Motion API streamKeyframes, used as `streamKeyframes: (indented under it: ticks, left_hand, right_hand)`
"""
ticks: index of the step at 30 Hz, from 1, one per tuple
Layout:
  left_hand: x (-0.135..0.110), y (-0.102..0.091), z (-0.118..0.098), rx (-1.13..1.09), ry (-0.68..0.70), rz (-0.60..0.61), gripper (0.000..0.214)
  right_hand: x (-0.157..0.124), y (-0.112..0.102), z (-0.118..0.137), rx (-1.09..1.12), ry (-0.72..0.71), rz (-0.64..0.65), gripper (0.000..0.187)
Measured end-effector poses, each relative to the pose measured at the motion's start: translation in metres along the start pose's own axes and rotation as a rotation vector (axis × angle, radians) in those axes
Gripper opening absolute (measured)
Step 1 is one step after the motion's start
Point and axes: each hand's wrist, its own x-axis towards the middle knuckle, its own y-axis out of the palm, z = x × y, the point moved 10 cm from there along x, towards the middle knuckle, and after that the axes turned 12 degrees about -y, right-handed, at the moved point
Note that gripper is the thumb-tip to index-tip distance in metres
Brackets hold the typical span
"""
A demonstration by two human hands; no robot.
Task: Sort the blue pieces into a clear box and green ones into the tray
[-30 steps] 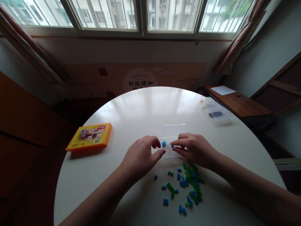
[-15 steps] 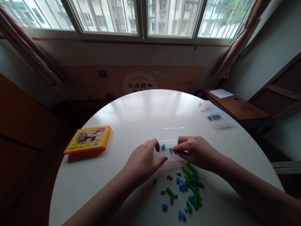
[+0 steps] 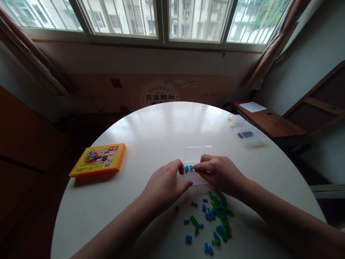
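Observation:
A small clear plastic box (image 3: 197, 154) lies open in the middle of the round white table (image 3: 161, 129). My left hand (image 3: 164, 185) curls round the box's left edge, thumb at its near side. My right hand (image 3: 219, 172) pinches a small blue brick (image 3: 190, 167) and holds it against another blue brick (image 3: 186, 168) inside the box. A loose heap of blue and green bricks (image 3: 215, 216) lies on the table just in front of my right wrist.
An orange flat box (image 3: 98, 159) lies at the table's left. A second clear case (image 3: 246, 135) with a dark piece sits at the far right edge. A wooden desk with paper (image 3: 252, 107) stands beyond, and windows fill the back wall.
My right hand has slid its blue brick leftwards across the box until it meets the other blue brick. My left hand has stayed on the box's left edge.

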Motion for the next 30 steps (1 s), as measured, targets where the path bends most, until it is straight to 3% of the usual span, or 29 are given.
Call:
streamKeyframes:
  ticks: [30]
  left_hand:
    - [-0.0010,0.0002,-0.0015,-0.007,0.003,0.017,0.024]
  right_hand:
    - [0.0024,0.0071,0.0001,-0.022,0.022,0.011,0.021]
